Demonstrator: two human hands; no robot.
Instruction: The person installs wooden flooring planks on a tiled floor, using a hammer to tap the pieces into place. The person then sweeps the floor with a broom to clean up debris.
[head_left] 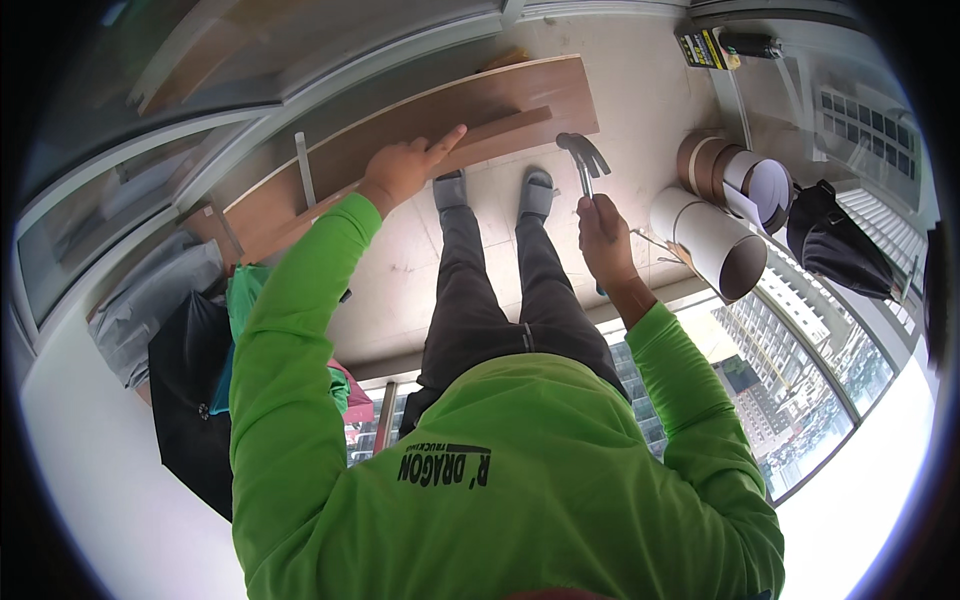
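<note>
The right hand [605,238] grips a hammer [586,170]; the left hand [398,172], one finger outstretched, is over the board [535,88], its hold unclear.

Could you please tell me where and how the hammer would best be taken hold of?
I would grip the hammer by its handle, coming from the person's own side, where the right hand holds it. The handle runs toward the person, with the curved claw head at the far end, so this hold likely keeps fingers clear of the prongs.
</note>
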